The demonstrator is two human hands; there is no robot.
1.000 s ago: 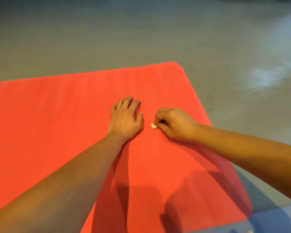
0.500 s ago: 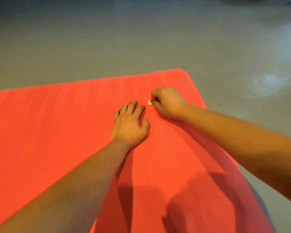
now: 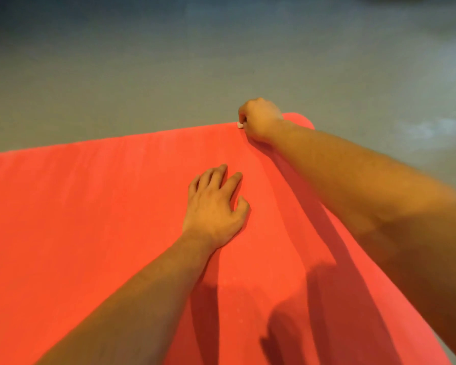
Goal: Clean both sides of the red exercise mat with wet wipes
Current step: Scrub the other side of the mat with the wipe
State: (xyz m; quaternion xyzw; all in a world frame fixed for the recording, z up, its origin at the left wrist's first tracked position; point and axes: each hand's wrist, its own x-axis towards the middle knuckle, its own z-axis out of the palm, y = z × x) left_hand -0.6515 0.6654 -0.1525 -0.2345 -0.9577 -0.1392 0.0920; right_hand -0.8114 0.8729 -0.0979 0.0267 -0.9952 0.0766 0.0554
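Now my right hand [image 3: 259, 119], fingers curled tight round a small white wad of wipe [image 3: 239, 125], has pushed from mid-mat out to the far edge beside the rounded corner, so I judge this strip wiped. My left hand [image 3: 216, 206] lies flat, fingers loosely spread, pinning the mat [image 3: 90, 206]. It is red, matte and faintly ribbed, and lies flat on the smooth grey floor [image 3: 142, 75].

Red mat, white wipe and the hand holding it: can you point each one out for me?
red mat [image 3: 90, 233], head view, bare top surface at the left.
white wipe [image 3: 239, 125], head view, small bit showing beside the fist.
right hand [image 3: 259, 119], head view, back of the fist.
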